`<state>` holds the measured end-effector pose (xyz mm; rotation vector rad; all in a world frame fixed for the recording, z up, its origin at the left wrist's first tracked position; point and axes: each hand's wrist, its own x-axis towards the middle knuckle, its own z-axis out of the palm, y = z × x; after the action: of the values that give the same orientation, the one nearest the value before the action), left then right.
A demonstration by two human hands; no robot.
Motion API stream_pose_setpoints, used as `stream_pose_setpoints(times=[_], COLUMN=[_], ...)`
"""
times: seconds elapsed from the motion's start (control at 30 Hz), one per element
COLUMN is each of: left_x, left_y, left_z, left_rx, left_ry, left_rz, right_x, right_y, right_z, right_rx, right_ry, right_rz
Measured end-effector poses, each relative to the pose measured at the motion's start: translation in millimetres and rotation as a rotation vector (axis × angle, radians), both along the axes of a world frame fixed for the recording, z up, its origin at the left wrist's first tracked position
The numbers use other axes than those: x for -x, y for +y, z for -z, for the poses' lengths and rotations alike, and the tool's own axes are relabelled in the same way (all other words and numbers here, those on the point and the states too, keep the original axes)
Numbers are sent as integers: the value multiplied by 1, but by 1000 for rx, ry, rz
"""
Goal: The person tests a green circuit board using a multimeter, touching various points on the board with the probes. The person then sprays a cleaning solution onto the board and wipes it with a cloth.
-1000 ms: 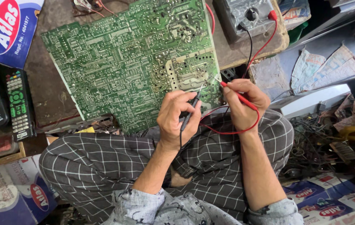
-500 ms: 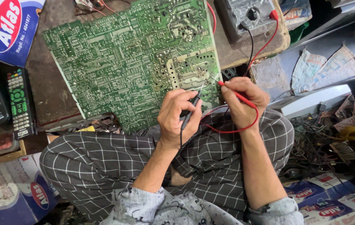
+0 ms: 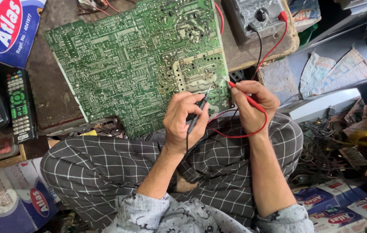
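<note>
Hands first: the left hand (image 3: pixel 183 118) pinches a black probe (image 3: pixel 197 115) like a pen, its tip touching the solder side of a large green circuit board (image 3: pixel 136 64). The right hand (image 3: pixel 252 103) grips a red probe (image 3: pixel 246 97), tip set on the board's lower right corner, just beside the black one. Red and black leads run up to a grey meter (image 3: pixel 256 15) on the desk (image 3: pixel 58 99). The board lies tilted between desk edge and the person's checked trousers (image 3: pixel 97 172). Two remote controls (image 3: pixel 17 103) lie far left.
</note>
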<state>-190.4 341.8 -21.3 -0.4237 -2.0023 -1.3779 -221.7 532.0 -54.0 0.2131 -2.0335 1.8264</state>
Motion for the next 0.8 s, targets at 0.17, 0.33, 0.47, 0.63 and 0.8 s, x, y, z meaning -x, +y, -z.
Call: stream_pose_setpoints(times=[0.17, 0.33, 0.47, 0.63, 0.8], left_x=[3, 8, 11, 16, 18], left_y=[-8, -16, -22, -28, -33], left_z=[-2, -3, -3, -3, -3], left_rx=[3, 0, -2, -7, -1], left_ry=[18, 10, 2, 15, 13], left_rz=[-6, -13, -2, -5, -7], right_x=[2, 7, 10, 17, 22], right_y=[-6, -13, -18, -25, -30], right_z=[1, 2, 2, 4, 5], right_rx=[45, -7, -41, -17, 41], right_ry=[1, 37, -8, -27, 77], right_rz=[-44, -51, 43, 18, -98])
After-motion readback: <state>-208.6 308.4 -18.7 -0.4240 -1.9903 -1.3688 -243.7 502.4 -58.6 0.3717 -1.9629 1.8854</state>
